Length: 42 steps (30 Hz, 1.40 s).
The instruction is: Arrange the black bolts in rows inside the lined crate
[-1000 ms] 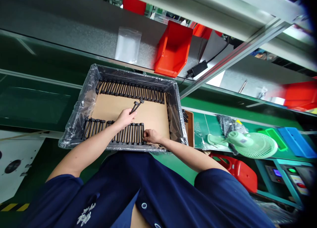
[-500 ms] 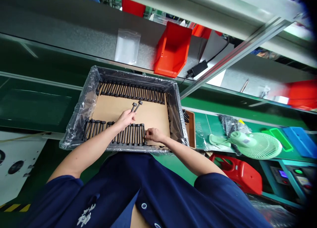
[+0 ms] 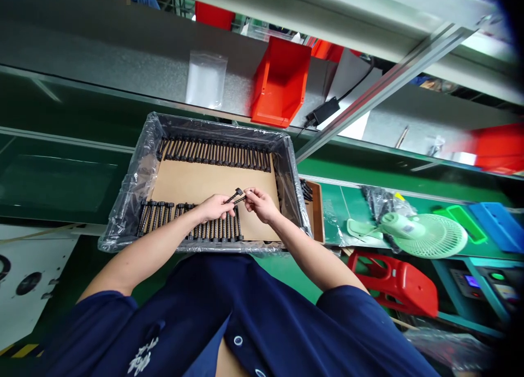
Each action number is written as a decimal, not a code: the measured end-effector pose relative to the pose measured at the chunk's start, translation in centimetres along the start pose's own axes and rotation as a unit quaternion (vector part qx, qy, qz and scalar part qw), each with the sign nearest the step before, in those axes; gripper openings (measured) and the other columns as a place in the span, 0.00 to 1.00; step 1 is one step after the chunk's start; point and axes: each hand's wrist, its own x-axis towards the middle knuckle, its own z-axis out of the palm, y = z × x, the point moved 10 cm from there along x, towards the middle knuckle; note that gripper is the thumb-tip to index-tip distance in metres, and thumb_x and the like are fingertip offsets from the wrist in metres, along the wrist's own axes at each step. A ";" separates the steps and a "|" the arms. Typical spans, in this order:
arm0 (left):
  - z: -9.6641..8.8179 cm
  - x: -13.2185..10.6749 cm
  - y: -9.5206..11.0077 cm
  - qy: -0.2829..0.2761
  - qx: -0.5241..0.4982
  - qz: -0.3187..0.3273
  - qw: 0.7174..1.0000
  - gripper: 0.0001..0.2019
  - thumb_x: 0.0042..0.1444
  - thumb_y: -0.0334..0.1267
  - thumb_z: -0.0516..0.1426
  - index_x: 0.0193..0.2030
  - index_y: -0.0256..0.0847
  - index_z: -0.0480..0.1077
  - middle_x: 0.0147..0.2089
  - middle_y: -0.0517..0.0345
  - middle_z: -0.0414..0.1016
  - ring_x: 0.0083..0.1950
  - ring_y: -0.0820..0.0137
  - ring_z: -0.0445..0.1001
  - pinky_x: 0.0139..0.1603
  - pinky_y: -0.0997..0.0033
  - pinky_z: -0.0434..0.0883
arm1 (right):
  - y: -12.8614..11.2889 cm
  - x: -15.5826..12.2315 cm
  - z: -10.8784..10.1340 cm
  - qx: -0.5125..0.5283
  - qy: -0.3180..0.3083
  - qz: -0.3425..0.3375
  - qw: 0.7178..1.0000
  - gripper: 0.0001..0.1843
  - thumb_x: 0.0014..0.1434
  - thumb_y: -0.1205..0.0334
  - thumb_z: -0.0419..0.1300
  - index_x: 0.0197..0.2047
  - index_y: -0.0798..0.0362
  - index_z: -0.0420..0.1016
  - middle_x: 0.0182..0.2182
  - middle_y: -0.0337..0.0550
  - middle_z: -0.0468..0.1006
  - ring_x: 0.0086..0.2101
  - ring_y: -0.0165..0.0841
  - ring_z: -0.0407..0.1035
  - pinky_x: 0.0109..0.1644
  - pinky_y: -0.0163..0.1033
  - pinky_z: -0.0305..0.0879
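Observation:
Over the middle of the plastic-lined black crate (image 3: 295, 172), my left hand (image 3: 216, 208) is closed around black bolt-like parts (image 3: 235, 195) with wide heads and ribbed shafts. My right hand (image 3: 261, 204) meets it from the right, thumb and fingers pinched at the end of one of these parts. Beneath my hands lies a brown cardboard sheet (image 3: 192, 175). Along its far side runs a row of similar black parts (image 3: 216, 152) laid side by side. A near row (image 3: 158, 216) lines the front side, partly hidden by my left forearm.
A cardboard box (image 3: 317, 213) with more black parts stands right of the crate. Beyond are a green fan (image 3: 426, 235) and a red stool (image 3: 403, 284). A red bin (image 3: 280, 82) and a clear bag (image 3: 206, 81) sit on the shelf behind, near a slanting metal post (image 3: 380, 96).
My right hand has lifted from the right end of the near row and come to the parts in my left hand. The left hand has lowered slightly and tilted its parts rightward.

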 end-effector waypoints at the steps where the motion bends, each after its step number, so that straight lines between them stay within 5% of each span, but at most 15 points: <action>1: -0.3 0.1 -0.3 0.013 -0.004 -0.013 1.000 0.09 0.60 0.39 0.55 0.39 0.35 0.70 0.36 0.52 0.78 0.20 0.81 0.66 0.19 0.80 0.55 | 0.0 0.0 -0.8 -0.013 0.016 0.004 1.000 0.27 0.45 0.41 0.68 0.38 0.53 0.67 0.22 0.34 0.69 0.20 0.25 0.63 0.22 0.31 0.58; 5: -2.6 0.3 -0.5 0.096 -0.013 -0.016 0.995 0.12 0.62 0.40 0.53 0.48 0.36 0.69 0.38 0.52 0.77 0.19 0.81 0.65 0.19 0.79 0.56 | -0.9 0.0 -5.2 -0.074 0.076 0.026 0.994 0.27 0.43 0.41 0.68 0.35 0.54 0.67 0.21 0.34 0.66 0.22 0.25 0.64 0.23 0.29 0.59; 10: -3.4 0.3 0.0 0.117 -0.009 0.005 0.993 0.11 0.62 0.40 0.54 0.44 0.36 0.70 0.35 0.55 0.76 0.19 0.82 0.62 0.22 0.79 0.58 | -1.8 1.0 -8.0 -0.239 0.050 0.050 0.969 0.19 0.49 0.50 0.66 0.36 0.57 0.73 0.20 0.36 0.68 0.20 0.24 0.63 0.22 0.29 0.61; 15: -3.1 0.0 0.2 0.115 0.008 -0.003 0.993 0.09 0.62 0.39 0.53 0.41 0.35 0.71 0.33 0.56 0.75 0.20 0.81 0.62 0.22 0.78 0.59 | 2.8 1.9 -5.6 -0.388 -0.037 0.134 0.911 0.11 0.50 0.62 0.68 0.35 0.57 0.74 0.18 0.35 0.71 0.16 0.25 0.65 0.19 0.29 0.63; 18: -3.2 -0.1 0.7 0.117 0.008 0.008 0.993 0.09 0.62 0.38 0.53 0.38 0.35 0.70 0.32 0.57 0.75 0.20 0.81 0.61 0.23 0.78 0.59 | 6.2 1.7 -3.5 -0.356 -0.063 0.176 0.916 0.10 0.52 0.63 0.66 0.34 0.56 0.70 0.15 0.34 0.70 0.15 0.26 0.66 0.20 0.30 0.66; 22: -3.6 -0.1 1.0 0.124 0.003 0.023 0.992 0.11 0.62 0.40 0.53 0.34 0.35 0.69 0.32 0.55 0.75 0.20 0.81 0.62 0.25 0.78 0.60 | 7.6 1.6 -2.5 -0.315 -0.048 0.167 0.933 0.12 0.54 0.63 0.65 0.37 0.54 0.65 0.18 0.33 0.72 0.18 0.28 0.69 0.23 0.32 0.69; 29: -3.1 -0.2 0.8 0.121 -0.003 0.010 0.993 0.13 0.62 0.41 0.53 0.28 0.36 0.67 0.27 0.57 0.72 0.17 0.81 0.56 0.19 0.77 0.52 | 6.3 1.5 -1.9 -0.436 -0.079 0.094 0.892 0.18 0.59 0.63 0.60 0.51 0.54 0.63 0.28 0.36 0.76 0.20 0.25 0.68 0.24 0.29 0.65; 34: -3.3 0.1 0.5 0.122 -0.022 0.012 0.992 0.12 0.62 0.42 0.52 0.32 0.36 0.68 0.27 0.57 0.73 0.17 0.80 0.56 0.19 0.77 0.53 | 4.4 1.0 -2.8 -0.429 -0.039 0.103 0.897 0.20 0.59 0.58 0.61 0.53 0.56 0.65 0.29 0.41 0.76 0.20 0.27 0.68 0.21 0.31 0.64; 38: -2.5 0.4 0.2 0.085 -0.036 0.012 0.996 0.11 0.60 0.38 0.50 0.41 0.35 0.71 0.27 0.58 0.74 0.18 0.79 0.59 0.20 0.76 0.56 | 1.5 0.4 -1.7 -0.298 -0.027 0.061 0.952 0.18 0.59 0.55 0.61 0.49 0.56 0.69 0.28 0.40 0.74 0.23 0.25 0.67 0.24 0.28 0.63; 42: 0.0 0.2 0.4 0.004 0.027 0.020 0.999 0.11 0.60 0.38 0.50 0.31 0.36 0.68 0.29 0.57 0.75 0.19 0.80 0.61 0.21 0.77 0.58 | 0.4 -1.0 2.0 -0.095 -0.093 0.037 0.990 0.26 0.53 0.46 0.64 0.49 0.53 0.69 0.33 0.40 0.76 0.26 0.25 0.67 0.27 0.29 0.64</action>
